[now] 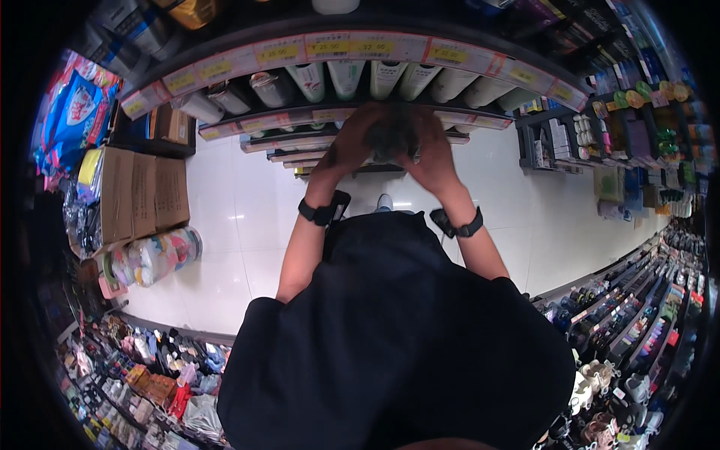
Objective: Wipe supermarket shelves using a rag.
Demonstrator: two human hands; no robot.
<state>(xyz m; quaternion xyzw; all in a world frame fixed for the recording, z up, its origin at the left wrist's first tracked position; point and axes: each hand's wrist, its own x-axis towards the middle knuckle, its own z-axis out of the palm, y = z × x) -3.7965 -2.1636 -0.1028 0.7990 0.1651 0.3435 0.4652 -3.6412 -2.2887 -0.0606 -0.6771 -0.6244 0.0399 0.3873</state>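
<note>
My left hand (355, 140) and my right hand (432, 147) are raised before the display shelves, one on each side of a dark greenish object (392, 135). Both appear to grip it, though shade and blur hide what kind of thing it is and how the fingertips lie. Just beyond my hands, a row of white and green squeeze tubes and bottles (344, 80) stands under the upper shelf edge (365, 47). That edge carries price labels. The lower shelf edge (270, 122) runs behind my fingers and is partly covered by them.
Further shelf tiers (292, 143) step down below my hands to the pale tiled floor (270, 225). Cardboard boxes (160, 188) and a patterned clear container (163, 256) stand at left. A rack of small goods (554, 140) is at right; packed display shelves (630, 320) line the lower right.
</note>
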